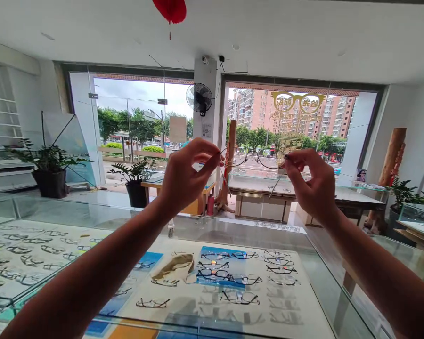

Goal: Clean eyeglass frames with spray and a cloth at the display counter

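Observation:
A pair of thin-rimmed eyeglasses (251, 155) is held up at eye level between my two hands, against the bright window. My left hand (189, 172) is closed, its thumb and forefinger pinching the left end of the frame. On the other side, my right hand (311, 181) pinches the right end the same way. Both temples are unfolded and slant downward. Below the hands, a glass display case (194, 226) has a beige cloth pouch (173, 269) and a small white bottle (171, 229) near its middle.
Rows of eyeglasses (229, 278) lie in the case, with more frames (24, 245) at the left. Across the room stand another display counter (261, 202), potted plants (49, 165) and a wooden trunk (231, 141). A wall fan (199, 99) hangs between the windows.

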Available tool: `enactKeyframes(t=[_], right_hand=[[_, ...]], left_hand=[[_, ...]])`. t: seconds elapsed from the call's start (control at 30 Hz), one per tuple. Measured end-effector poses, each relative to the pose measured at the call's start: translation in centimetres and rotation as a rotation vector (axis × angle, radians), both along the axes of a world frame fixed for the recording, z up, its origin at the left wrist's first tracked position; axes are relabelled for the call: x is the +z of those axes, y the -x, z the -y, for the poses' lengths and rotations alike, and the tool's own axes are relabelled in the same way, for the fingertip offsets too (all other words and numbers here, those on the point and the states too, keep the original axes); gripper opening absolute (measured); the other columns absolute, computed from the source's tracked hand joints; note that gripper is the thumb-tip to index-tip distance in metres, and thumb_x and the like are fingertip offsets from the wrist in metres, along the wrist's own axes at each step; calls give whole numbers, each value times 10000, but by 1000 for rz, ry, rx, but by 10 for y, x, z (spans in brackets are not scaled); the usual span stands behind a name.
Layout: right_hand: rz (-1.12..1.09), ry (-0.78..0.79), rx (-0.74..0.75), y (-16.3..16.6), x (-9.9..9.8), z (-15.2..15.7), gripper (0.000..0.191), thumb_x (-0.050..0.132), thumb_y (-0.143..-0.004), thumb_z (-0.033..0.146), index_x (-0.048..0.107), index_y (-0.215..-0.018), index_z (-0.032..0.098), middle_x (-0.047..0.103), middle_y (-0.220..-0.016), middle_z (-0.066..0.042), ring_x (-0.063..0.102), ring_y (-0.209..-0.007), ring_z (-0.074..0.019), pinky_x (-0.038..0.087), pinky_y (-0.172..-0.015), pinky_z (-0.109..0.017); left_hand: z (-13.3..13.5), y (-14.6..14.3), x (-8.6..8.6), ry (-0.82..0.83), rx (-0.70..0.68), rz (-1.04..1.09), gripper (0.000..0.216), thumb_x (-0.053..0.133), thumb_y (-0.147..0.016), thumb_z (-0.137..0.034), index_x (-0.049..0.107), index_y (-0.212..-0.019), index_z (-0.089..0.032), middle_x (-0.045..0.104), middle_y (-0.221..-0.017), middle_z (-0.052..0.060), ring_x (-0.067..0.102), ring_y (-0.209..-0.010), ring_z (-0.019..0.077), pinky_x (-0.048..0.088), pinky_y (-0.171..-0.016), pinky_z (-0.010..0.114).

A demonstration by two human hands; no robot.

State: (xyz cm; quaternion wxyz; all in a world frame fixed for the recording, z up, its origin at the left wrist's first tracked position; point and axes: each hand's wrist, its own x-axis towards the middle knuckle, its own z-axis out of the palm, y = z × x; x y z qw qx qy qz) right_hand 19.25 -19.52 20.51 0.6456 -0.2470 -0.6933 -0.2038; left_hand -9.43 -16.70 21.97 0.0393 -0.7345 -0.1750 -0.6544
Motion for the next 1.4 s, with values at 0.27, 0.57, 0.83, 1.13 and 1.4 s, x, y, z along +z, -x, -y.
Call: enactKeyframes(t=[0.27, 0.57, 0.83, 1.13, 1.4], right_hand=[[-267, -10, 145, 24, -61, -81, 85, 696, -997, 322, 742, -1024, 256, 735, -935, -22, 667, -858, -194, 523, -799, -372], [-435, 84, 187, 39, -155, -103, 48, 742, -982, 280, 783, -991, 256, 732, -931, -46, 675, -904, -226, 544, -817, -398], [-467, 177, 190, 31, -172, -114, 74, 748, -989, 266, 789, -1050, 252, 736, -991, -36, 696, -924, -213, 539, -822, -375], [-455, 159, 138, 33, -168, -112, 81, 749, -987, 244, 800, -1047, 259, 734, -983, -20, 656, -909, -188, 512, -817, -350], [-453, 150, 37, 36, -166, -111, 92, 731, -993, 244, 804, -1047, 238, 752, -972, -22, 658, -873, -180, 521, -797, -338]], left_hand=[[-92, -16, -49, -39, -149, 263, 168, 819, -936, -389, 785, -995, -236, 793, -901, 34, 780, -827, 172, 649, -826, 327], [-124, -29, -159, 54, -269, 479, 90, 860, -903, -296, 857, -990, -271, 800, -880, 24, 772, -795, 142, 645, -751, 265], [-126, -31, -170, 224, -235, 454, 142, 889, -873, -301, 855, -1000, -248, 828, -920, 28, 804, -858, 164, 669, -824, 271], [-125, -31, -173, 278, -94, 398, 110, 858, -898, -271, 850, -1008, -265, 813, -915, 2, 769, -837, 127, 634, -797, 229], [-118, -34, -175, 177, 27, 362, 145, 828, -922, -219, 847, -1050, -285, 805, -938, -10, 744, -829, 112, 606, -773, 235]])
